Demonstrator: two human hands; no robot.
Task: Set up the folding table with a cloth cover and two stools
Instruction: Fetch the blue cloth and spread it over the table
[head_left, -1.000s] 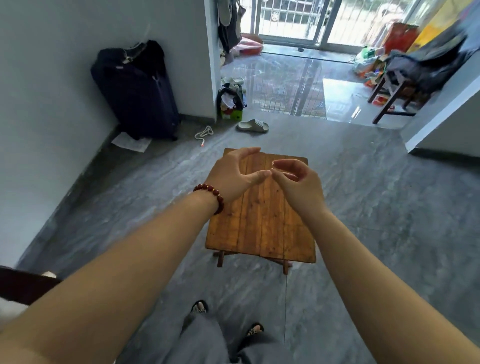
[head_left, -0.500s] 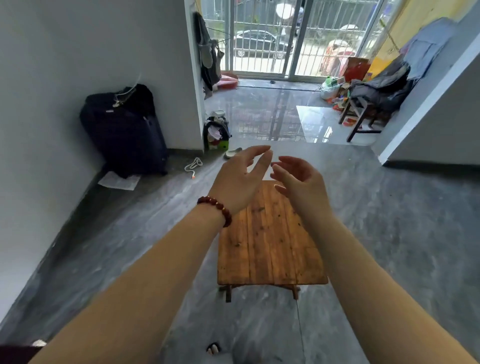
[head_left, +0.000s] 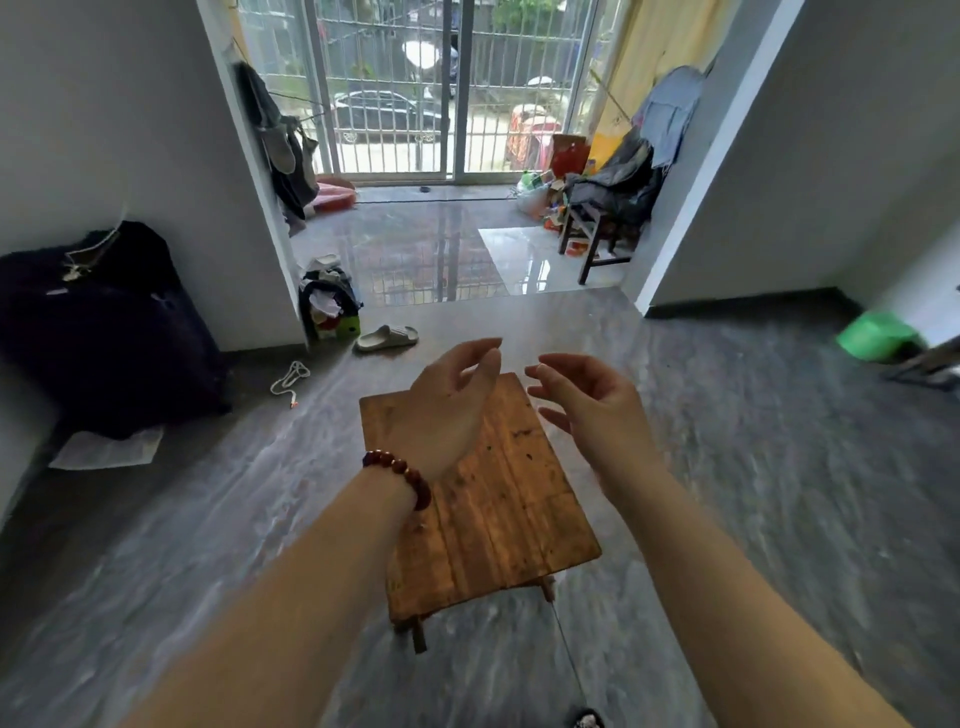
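A small wooden folding table (head_left: 498, 519) stands unfolded on the grey floor in front of me, its plank top bare. My left hand (head_left: 449, 410), with a red bead bracelet at the wrist, hovers above the table's far half with fingers loosely bent and holds nothing. My right hand (head_left: 587, 405) hovers beside it, palm turned inward, fingers relaxed and empty. A gap separates the two hands. No cloth is in view. A dark wooden stool (head_left: 597, 234) piled with clothes stands far back on the right.
A dark suitcase (head_left: 104, 332) leans on the left wall with paper (head_left: 106, 452) below it. A slipper (head_left: 387, 338), a cord (head_left: 291, 376) and a stuffed bag (head_left: 330, 304) lie beyond the table. A green tub (head_left: 872, 335) sits at the right.
My fingertips were touching a second ago; the hands have since parted and loosened. The view has tilted up and turned, showing more of the balcony door and the right side.
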